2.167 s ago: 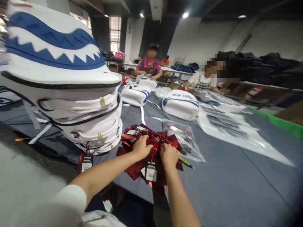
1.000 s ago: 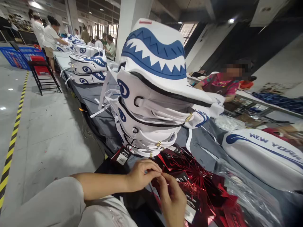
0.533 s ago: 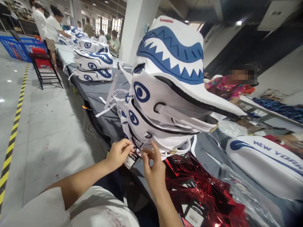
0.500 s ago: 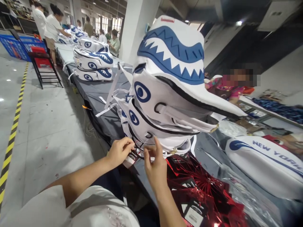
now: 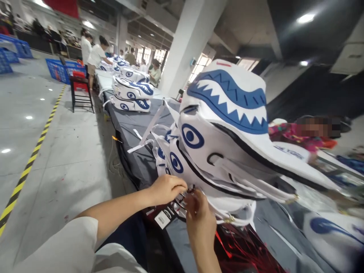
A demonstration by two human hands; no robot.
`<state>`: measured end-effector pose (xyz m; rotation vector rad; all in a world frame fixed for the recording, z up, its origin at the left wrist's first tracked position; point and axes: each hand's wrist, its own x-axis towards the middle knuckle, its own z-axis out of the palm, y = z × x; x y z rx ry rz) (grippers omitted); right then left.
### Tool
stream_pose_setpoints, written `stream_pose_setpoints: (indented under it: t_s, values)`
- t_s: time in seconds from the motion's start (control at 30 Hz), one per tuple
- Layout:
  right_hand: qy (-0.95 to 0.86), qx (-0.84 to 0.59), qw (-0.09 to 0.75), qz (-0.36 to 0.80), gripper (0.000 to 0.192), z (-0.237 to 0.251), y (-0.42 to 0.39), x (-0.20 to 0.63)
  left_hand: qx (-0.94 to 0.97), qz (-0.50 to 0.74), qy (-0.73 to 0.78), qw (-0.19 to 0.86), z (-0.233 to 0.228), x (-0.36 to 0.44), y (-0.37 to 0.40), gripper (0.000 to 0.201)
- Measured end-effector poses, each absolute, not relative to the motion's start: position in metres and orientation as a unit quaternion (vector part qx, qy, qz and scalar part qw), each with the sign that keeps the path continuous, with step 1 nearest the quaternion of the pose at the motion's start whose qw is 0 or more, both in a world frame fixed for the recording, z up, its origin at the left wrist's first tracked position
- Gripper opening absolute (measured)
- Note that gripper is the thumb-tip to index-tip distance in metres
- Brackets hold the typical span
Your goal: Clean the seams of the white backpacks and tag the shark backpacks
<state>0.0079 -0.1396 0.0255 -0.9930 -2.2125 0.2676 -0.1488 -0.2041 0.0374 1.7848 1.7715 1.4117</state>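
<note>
A stack of white backpacks with blue eyes, black zips and a blue toothed mouth stands on the table in front of me. At the side of a lower backpack, my left hand pinches the thin string of a hang tag. This black-and-white tag dangles just below my fingers. My right hand is close beside it, fingers curled in by the backpack's small dark loop. What its fingertips grip is blurred and partly hidden.
Red shiny tags and strings lie right of my right hand on the grey-covered table. Another white-and-blue bag sits at the right. More backpacks are stacked farther along. A co-worker is across the table.
The view has swung left and up. My right hand's fingers, spread before, are now curled in beside my left. The hang tag has turned its white label toward me.
</note>
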Motion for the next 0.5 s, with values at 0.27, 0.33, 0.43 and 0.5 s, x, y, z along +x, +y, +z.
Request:
stream_pose_setpoints:
  t_s: [0.27, 0.33, 0.43, 0.5]
  values:
    - [-0.855, -0.419, 0.284, 0.117, 0.027, 0.025, -0.129, 0.046, 0.629, 0.430, 0.626, 0.166, 0.048, -0.163, -0.200, 0.009]
    - [-0.844, -0.397, 0.260, 0.250, 0.029, 0.027, -0.133, 0.050, 0.623, 0.427, 0.634, 0.168, 0.050, -0.168, -0.203, 0.008]
    - [-0.797, -0.358, 0.194, 0.447, 0.042, 0.036, -0.140, 0.047, 0.623, 0.434, 0.627, 0.171, 0.054, -0.171, -0.209, 0.011]
    - [-0.718, -0.339, 0.166, 0.585, 0.045, 0.045, -0.142, 0.043, 0.622, 0.460, 0.606, 0.187, 0.057, -0.172, -0.214, 0.019]
